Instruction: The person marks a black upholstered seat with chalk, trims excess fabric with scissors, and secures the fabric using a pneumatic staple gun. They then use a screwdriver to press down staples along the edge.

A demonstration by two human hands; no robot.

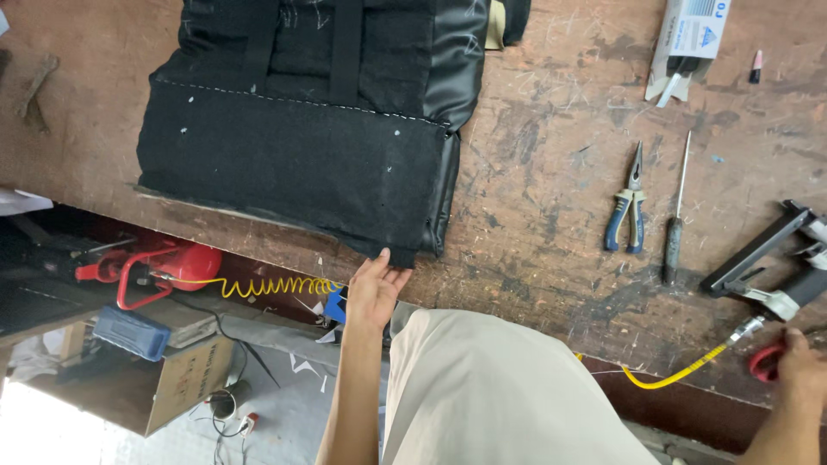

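Scarred wooden workbench. My left hand pinched the black upholstered cushion at its 6 o'clock corner, steadying it. Right hand, 4 o'clock, clenched on red scissors beside the staple gun; pliers idle.

Scratched wooden bench – black seat cover, pliers, screwdriver, staple gun.

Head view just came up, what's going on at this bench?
A person stands at a scarred wooden workbench. Their left hand grips the near corner of a black fabric-covered cushion at the bench edge. Their right hand rests on a red-handled tool beside a pneumatic stapler. Pliers and a screwdriver lie untouched between.
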